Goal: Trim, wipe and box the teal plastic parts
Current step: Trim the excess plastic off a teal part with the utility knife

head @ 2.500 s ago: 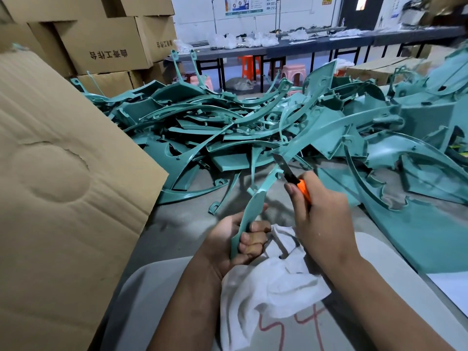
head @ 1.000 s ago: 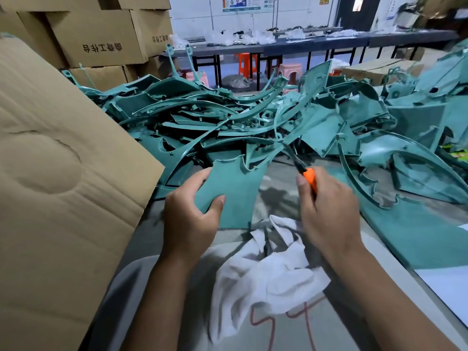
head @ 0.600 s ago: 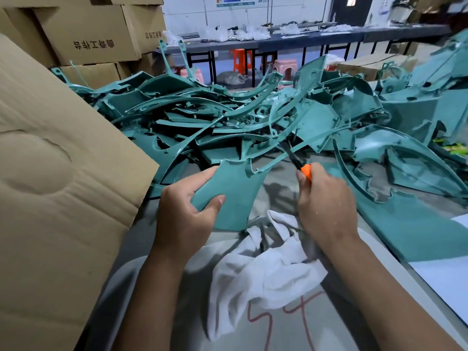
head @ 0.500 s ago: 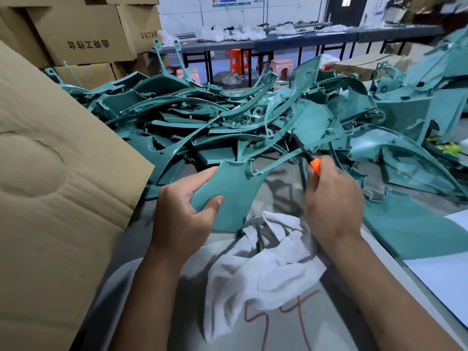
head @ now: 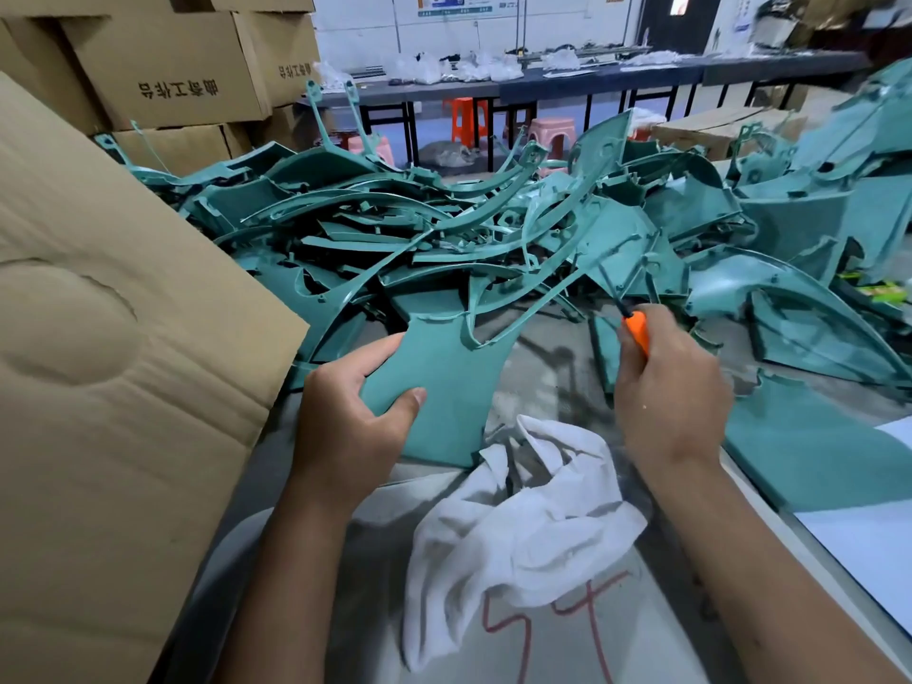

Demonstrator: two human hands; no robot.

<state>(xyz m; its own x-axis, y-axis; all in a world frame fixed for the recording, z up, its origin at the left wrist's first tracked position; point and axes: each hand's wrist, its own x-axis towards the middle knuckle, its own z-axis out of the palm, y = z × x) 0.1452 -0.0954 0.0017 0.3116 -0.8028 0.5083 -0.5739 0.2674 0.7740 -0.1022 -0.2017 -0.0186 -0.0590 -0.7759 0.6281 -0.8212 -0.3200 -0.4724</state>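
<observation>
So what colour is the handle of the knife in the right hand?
Bright orange: the knife handle sticks out above the right hand, clearest in the head view.

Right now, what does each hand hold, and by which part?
The left hand grips the flat teal plastic part by its wide lower left edge. The right hand grips the orange-handled knife by its handle.

Lighting over my work is even, bright and diffuse, apparently from overhead. My hands cast only soft, faint shadows on the grey table (head: pixel 552 367) beneath the teal part (head: pixel 434 382) I hold. Pale sheen lies on the curved teal pieces (head: pixel 789 308) toward the table's right edge. The far right corner shows motion blur. Wide-angle distortion bows the cardboard flap (head: pixel 113 338) at left. The centre is sharp; the back wall (head: pixel 543 17) is mildly overexposed.
</observation>
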